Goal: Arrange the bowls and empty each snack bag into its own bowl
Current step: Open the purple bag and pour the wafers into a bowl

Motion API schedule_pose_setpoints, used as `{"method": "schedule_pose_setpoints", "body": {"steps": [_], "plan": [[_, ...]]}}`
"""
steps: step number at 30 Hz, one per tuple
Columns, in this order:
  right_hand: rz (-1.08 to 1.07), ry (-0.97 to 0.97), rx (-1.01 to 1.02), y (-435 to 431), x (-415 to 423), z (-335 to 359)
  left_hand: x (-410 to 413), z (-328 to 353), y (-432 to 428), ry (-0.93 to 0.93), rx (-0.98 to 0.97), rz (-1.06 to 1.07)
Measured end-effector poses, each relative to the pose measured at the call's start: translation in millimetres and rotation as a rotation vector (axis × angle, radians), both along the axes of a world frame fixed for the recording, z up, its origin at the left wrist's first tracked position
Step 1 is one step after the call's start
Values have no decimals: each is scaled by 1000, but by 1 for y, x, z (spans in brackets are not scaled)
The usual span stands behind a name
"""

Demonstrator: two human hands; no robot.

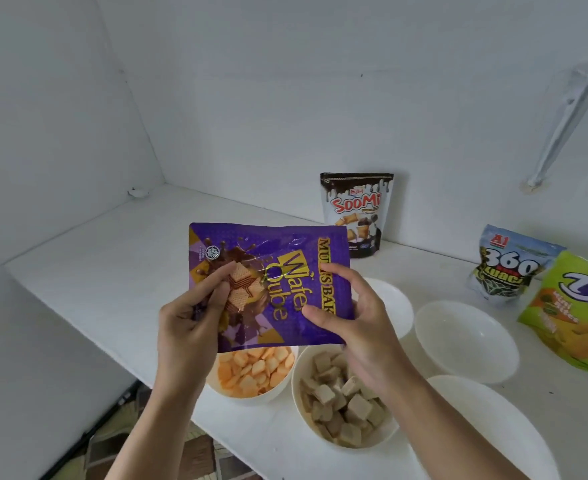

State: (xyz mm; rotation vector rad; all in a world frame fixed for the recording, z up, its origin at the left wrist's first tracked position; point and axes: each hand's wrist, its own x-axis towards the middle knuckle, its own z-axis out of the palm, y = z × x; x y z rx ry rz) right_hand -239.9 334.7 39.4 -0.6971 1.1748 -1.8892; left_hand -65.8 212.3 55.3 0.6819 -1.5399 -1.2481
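Observation:
I hold a purple wafer cube bag (278,251) turned sideways above the white counter. My left hand (190,320) pinches its lower left part; my right hand (351,317) grips its right end with thumb and fingers. Below the bag sit a white bowl of orange puffed snacks (254,374) and a white bowl of pale brown wafer cubes (341,403). An empty white bowl (465,337) stands to the right, another (394,303) lies partly behind my right hand, and a third (493,420) is at the lower right.
A Soomi bag (356,213) stands against the back wall. A 360 Kuaci bag (509,265) and a green bag (576,313) stand at the right edge. The white counter (112,258) ends at the left and front, with patterned floor (119,441) below.

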Motion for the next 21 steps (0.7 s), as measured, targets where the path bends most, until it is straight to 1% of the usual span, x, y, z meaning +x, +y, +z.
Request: {"method": "schedule_pose_setpoints", "body": {"steps": [7, 11, 15, 17, 19, 21], "plan": [[-77, 67, 41, -40, 49, -9, 66, -9, -7, 11, 54, 105], [-80, 71, 52, -71, 94, -10, 126, -15, -13, 38, 177, 193], [-102, -33, 32, -101, 155, -14, 194, -19, -12, -91, 224, 232], [-80, -73, 12, -112, 188, -16, 227, -26, -12, -211, 222, 235], [-32, -67, 5, -122, 217, -17, 257, -36, -13, -306, 243, 237], [23, -31, 1, -131, 240, -16, 284, -44, -16, -319, 280, 288]]}}
